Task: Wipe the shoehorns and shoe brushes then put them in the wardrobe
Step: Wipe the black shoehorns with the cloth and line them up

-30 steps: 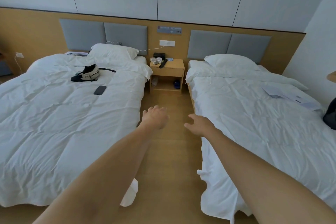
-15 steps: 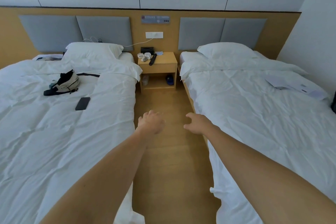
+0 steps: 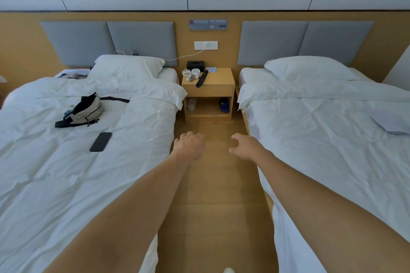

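shoehorn (image 3: 201,79) lies on nightstand (image 3: 219,83), slipper (image 3: 223,105) below

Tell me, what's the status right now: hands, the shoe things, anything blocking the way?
Left hand and right hand empty, stretched out over the aisle floor. Long black item, maybe a shoehorn, on the nightstand ahead, untouched. Path between the beds unobstructed.

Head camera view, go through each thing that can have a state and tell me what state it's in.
Left hand: empty, fingers loosely curled.
Right hand: empty, fingers loosely spread.
Nightstand: drawer closed, lower shelf open.
Black shoehorn: lying flat on the nightstand, untouched.
Phone: screen dark, flat on the left bed.
Waist bag: resting on the left bed.
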`<state>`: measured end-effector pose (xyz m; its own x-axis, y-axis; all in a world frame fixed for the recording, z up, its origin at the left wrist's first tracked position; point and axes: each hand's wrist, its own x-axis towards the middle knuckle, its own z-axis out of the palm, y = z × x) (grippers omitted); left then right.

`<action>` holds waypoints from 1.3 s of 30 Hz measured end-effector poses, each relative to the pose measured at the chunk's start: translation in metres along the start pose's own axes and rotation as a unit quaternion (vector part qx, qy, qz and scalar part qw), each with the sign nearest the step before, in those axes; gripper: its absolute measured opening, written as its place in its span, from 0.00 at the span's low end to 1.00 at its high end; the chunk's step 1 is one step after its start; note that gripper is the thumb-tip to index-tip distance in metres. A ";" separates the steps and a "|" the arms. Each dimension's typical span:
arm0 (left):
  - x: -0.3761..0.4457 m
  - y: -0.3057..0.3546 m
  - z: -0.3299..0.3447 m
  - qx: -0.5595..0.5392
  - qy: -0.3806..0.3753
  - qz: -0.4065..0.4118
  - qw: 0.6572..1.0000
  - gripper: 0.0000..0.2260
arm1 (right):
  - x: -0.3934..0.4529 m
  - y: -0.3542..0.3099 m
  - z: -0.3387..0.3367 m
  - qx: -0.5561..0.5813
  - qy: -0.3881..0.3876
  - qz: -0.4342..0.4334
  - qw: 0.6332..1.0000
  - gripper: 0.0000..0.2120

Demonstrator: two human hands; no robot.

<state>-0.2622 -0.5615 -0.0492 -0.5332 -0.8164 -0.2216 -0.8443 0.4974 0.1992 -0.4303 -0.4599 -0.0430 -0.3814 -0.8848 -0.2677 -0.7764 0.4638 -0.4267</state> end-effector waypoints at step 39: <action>0.654 -0.043 -0.112 -0.028 -0.049 0.013 0.998 0.23 | 0.616 -0.019 -0.145 0.002 -0.047 0.062 0.997 0.30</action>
<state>-0.5688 -1.1502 -0.0958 -0.5590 -0.7703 -0.3068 -0.8279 0.4981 0.2578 -0.7235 -1.0199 -0.0742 -0.4258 -0.8128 -0.3976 -0.7241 0.5696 -0.3889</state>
